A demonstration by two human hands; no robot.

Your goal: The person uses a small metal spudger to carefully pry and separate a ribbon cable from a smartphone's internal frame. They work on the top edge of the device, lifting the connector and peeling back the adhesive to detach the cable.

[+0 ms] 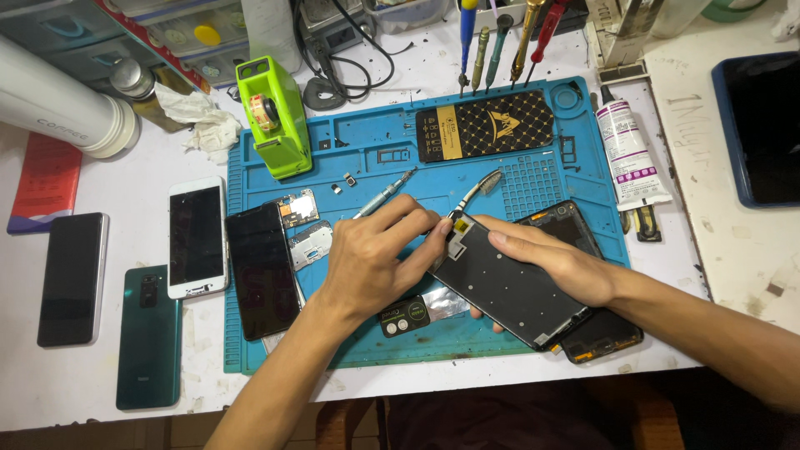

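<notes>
I see my left hand point(367, 262) curled over the middle of the blue silicone repair mat point(367, 158), its fingers closed together around a slim silver screwdriver point(385, 194) whose tip points up and to the right. The forefinger of that hand stretches across to touch the top corner of the dark, flat phone frame panel point(508, 287), right by a small yellow tab.

My right hand point(558, 262) lies flat along the panel's upper edge, fingers straight and side by side, pressing it down; a thumb tip shows under the lower edge, so the panel is pinched rather than merely covered. The panel sits tilted on the mat's right half, over a second black phone body point(600, 337) that pokes out beneath it.

A pair of thin metal tweezers point(482, 185) lies just above the panel (whether either hand touches it, I cannot tell). Left of my left hand rest a black-screened phone point(262, 271) and a small circuit board point(298, 208). A lime-green tape dispenser point(275, 117) stands at the mat's upper left.
</notes>
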